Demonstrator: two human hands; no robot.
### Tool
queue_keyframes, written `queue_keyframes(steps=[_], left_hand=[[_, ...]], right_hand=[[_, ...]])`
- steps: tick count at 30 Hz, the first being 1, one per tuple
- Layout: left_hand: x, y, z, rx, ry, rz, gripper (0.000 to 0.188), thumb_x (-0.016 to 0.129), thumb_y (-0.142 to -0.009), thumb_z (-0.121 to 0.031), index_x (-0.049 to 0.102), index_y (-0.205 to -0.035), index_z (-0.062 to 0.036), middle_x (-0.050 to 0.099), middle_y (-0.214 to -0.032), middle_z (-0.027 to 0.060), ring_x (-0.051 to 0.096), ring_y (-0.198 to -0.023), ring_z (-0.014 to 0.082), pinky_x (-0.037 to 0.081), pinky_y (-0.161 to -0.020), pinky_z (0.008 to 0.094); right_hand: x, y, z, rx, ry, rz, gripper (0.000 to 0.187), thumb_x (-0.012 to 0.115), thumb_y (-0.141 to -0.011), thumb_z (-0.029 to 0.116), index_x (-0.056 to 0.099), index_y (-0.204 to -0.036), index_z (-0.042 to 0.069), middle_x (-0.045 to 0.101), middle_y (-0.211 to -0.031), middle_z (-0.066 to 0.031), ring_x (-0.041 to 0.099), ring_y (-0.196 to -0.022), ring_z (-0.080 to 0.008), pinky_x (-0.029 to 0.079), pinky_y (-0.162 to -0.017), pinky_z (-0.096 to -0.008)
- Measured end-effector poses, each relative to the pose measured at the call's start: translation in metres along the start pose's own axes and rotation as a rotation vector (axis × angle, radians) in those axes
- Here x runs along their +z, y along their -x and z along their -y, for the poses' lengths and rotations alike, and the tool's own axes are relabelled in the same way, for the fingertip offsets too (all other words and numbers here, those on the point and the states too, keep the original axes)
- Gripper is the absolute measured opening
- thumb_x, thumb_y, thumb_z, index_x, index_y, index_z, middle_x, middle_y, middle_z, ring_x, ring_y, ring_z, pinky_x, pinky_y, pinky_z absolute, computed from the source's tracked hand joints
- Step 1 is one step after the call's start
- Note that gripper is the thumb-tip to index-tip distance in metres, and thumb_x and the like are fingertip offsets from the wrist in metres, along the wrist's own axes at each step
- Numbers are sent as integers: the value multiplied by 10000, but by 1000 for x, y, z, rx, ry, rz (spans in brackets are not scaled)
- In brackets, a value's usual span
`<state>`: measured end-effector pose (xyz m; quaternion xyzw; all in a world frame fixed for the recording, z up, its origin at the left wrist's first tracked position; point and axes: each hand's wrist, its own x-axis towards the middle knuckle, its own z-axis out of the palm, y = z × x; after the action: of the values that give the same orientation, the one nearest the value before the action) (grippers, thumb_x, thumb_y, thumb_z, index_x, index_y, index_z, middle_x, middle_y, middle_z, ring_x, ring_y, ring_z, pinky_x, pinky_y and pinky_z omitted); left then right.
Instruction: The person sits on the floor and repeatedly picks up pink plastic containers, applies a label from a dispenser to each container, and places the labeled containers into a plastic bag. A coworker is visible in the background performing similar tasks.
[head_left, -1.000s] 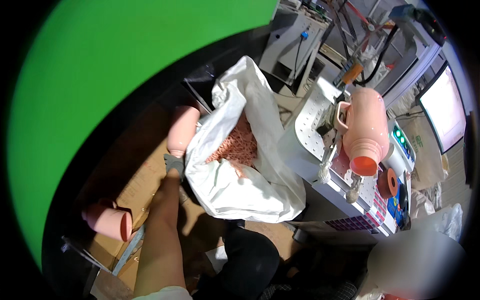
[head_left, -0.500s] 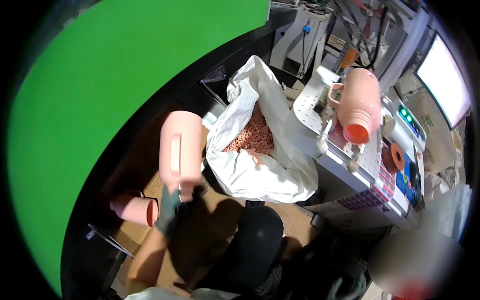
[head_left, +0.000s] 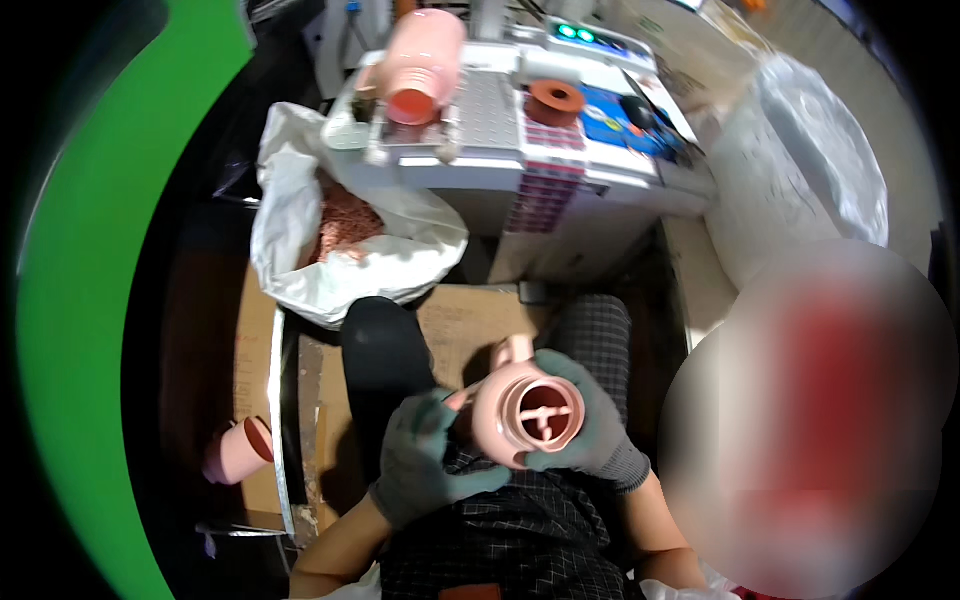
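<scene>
A pink plastic jug shell [head_left: 500, 405] with a side handle is tipped toward me above my lap. Its round mouth shows thin pink crossbars inside. My gloved right hand [head_left: 590, 420] wraps round the jug's right side and neck. At the jug's left is my gloved left hand [head_left: 425, 455], fingers apart and thumb stretched out beneath the jug; a small pink bit by its forefinger is too blurred to name. Another pink jug shell [head_left: 243, 452] lies on cardboard at the far left. A third jug [head_left: 428, 60] rests on its side on the perforated machine table.
A white sack [head_left: 400, 275] of pink plastic scraps stands ahead left. The grey machine [head_left: 480, 100] carries an orange tape roll [head_left: 556, 100] and a blue mat. At right are a large white bag [head_left: 780, 170] and a blurred round area. A green surface [head_left: 90, 350] curves along the left.
My view has swung right. The jug, earlier upside down in my left hand near the sack, is now over my lap in my right hand, mouth toward me.
</scene>
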<state>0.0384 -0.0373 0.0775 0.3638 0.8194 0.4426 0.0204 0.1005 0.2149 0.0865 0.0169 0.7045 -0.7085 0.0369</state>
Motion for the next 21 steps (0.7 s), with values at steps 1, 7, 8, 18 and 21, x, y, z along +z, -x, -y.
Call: queue_keyframes(steps=[1,7,8,18,21], left_hand=[[5,-23,-18,130,-75,-18,846,926,-694,-460,613,-1288,55,585,-1353,205,606,-1223,390,460,-1074,534],[51,-73,-31,258,-7,285,976,897,-692,-529,520,-1428,-11,641,-1290,134,601,-1224,323,470,-1032,519],[55,-77,-34,226,14,345,961,892,-690,-523,528,-1423,-19,642,-1258,124,605,-1205,308,470,-1025,507],[105,-75,-53,441,-138,496,843,827,-631,-388,602,-1362,-34,655,-1132,110,629,-1129,283,473,-1074,462],[100,-75,-46,425,-84,480,827,839,-653,-426,627,-1346,-26,677,-1123,115,653,-1086,283,492,-1052,445]], right_hand=[[-2,16,-22,-4,26,22,1117,1009,-646,317,400,-1534,20,430,-1536,-155,464,-1423,-274,427,-1150,-409],[-36,77,8,-72,-16,-339,630,813,-848,265,599,-1395,36,417,-1560,-198,498,-1380,-269,411,-1138,-436],[-37,84,13,-224,160,-343,365,691,-908,160,690,-1248,28,601,-1377,-172,627,-1199,-235,497,-1025,-399],[-36,62,35,69,1444,468,186,669,-870,242,723,-934,75,687,-918,-116,708,-849,-240,566,-672,-389],[-37,63,15,-152,1404,310,188,725,-854,283,717,-853,95,673,-811,-78,685,-731,-236,540,-616,-380]])
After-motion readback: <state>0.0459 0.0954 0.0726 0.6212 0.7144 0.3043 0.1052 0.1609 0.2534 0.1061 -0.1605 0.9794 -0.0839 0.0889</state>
